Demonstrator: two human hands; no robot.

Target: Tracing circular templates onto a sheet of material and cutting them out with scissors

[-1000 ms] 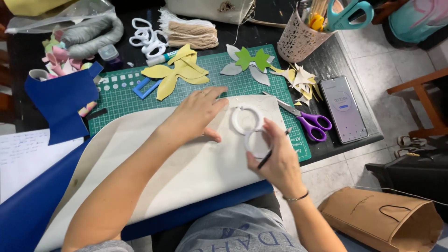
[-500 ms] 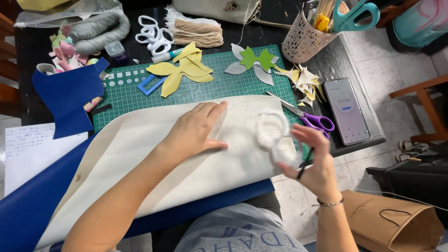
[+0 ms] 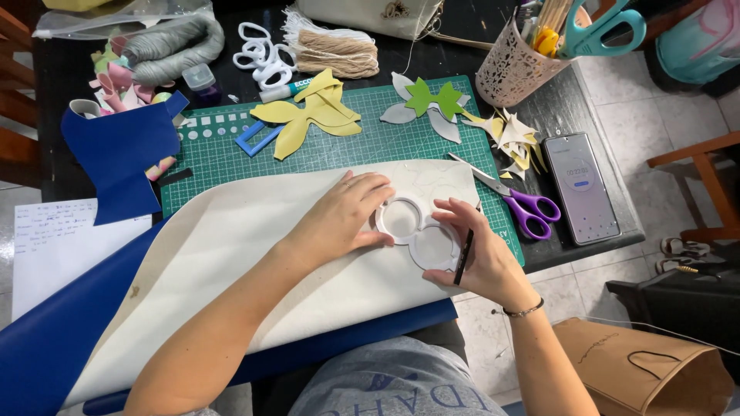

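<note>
A cream sheet (image 3: 231, 254) with a blue underside lies over the green cutting mat (image 3: 362, 146) and hangs off the table's front edge. On it rests a white template of joined rings (image 3: 416, 231). My left hand (image 3: 347, 216) lies flat on the sheet and presses the template's left ring with its fingertips. My right hand (image 3: 470, 246) touches the template's right side and holds a dark pen (image 3: 462, 258) upright against it.
Purple-handled scissors (image 3: 520, 202) and a phone (image 3: 580, 186) lie to the right of the sheet. Yellow (image 3: 312, 115), green (image 3: 432, 98) and grey cut-outs lie on the mat. A blue cut piece (image 3: 119, 154), a perforated cup of tools (image 3: 516, 65), twine and yarn stand behind. A paper bag (image 3: 640, 374) is on the floor.
My right hand has come back from off the sheet's right edge onto the template. The left hand has shifted right to the template's left ring. The view has tilted slightly.
</note>
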